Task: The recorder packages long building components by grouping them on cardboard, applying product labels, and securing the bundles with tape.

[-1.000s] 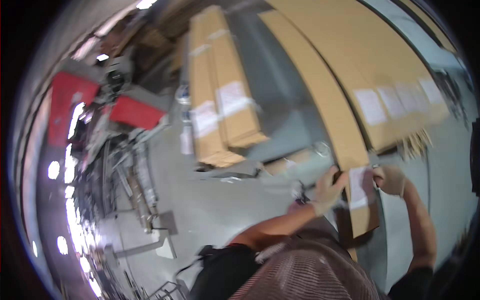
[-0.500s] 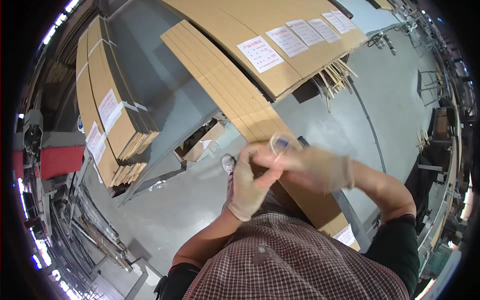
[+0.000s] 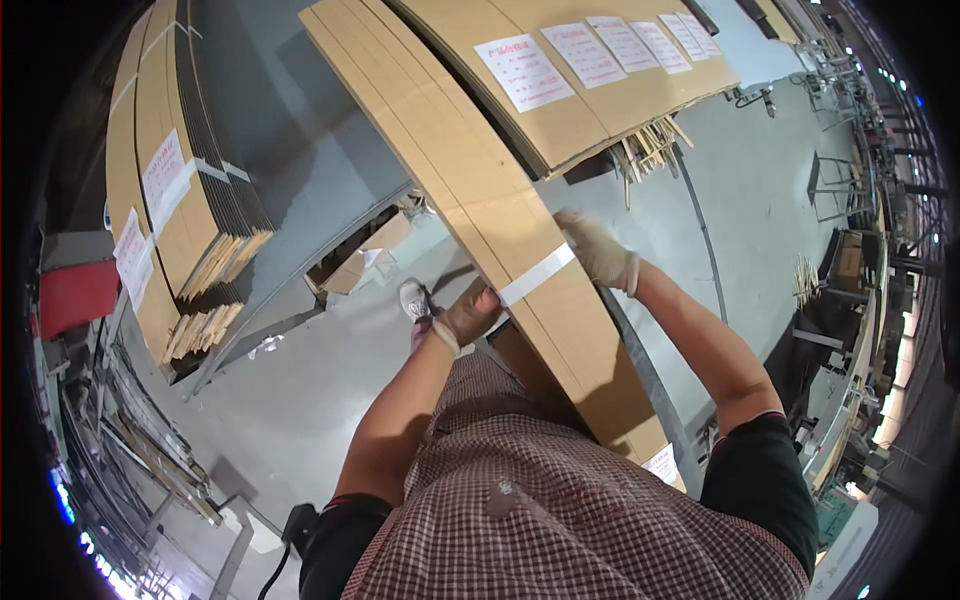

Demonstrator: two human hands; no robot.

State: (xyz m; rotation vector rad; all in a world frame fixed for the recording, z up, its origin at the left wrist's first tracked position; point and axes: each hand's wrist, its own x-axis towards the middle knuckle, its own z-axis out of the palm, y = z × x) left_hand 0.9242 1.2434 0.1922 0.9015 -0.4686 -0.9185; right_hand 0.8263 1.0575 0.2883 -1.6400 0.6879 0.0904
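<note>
A long stack of brown cardboard strips [image 3: 470,190] runs diagonally in front of me, with a white band of tape [image 3: 538,276] lying across it. My left hand [image 3: 468,315], in a pale work glove with bare fingertips, is closed on the stack's left edge, its thumb beside the tape's end. On the opposite side my right hand [image 3: 602,255], also gloved, lies against the stack's right edge near the tape's other end. Its fingers are partly hidden and slightly blurred.
Wide cardboard sheets with white labels [image 3: 523,72] lie beyond the stack. Banded cardboard bundles [image 3: 215,175] rest at the left on a grey table [image 3: 300,130]. Beneath it stands an open carton [image 3: 370,255]. A red panel [image 3: 78,300] is at the far left.
My hands have moved apart, from together above the stack to its two sides. A clear loop showed between them; now white tape lies across the strips. The view has shifted.
</note>
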